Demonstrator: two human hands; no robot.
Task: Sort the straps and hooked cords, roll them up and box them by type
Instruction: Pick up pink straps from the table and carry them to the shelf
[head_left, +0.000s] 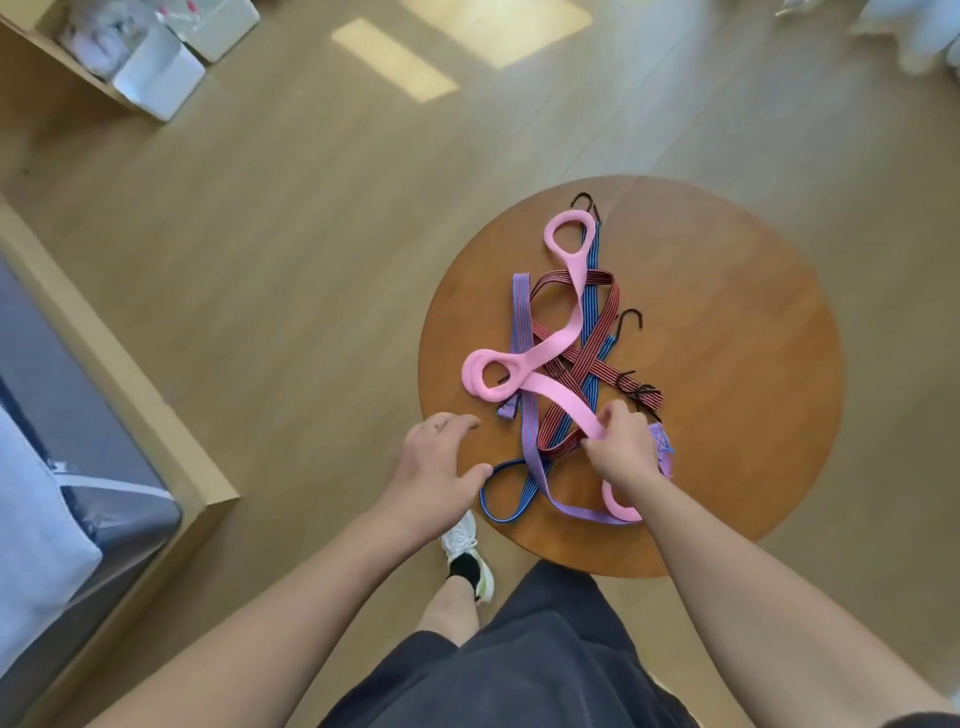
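On the round table (727, 322), the right hand (626, 447) pinches the pink strap (558, 400), which runs away up-left over the tangled hooked cords (592, 332), while the left hand (436, 462) hovers open alongside.

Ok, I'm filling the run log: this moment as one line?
stage: sorting | right hand: grips pink strap | left hand: open, empty | pile: tangled on round table

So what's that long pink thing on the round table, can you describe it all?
The pink band looks like a soft, smooth, rubbery strap with oval loops along it: one at the far end, one at the left, part of another by the right wrist. It snakes flat over the tangled striped hooked cords on the round wooden table. The right hand pinches it near the table's front; the left hand hovers open, off it.
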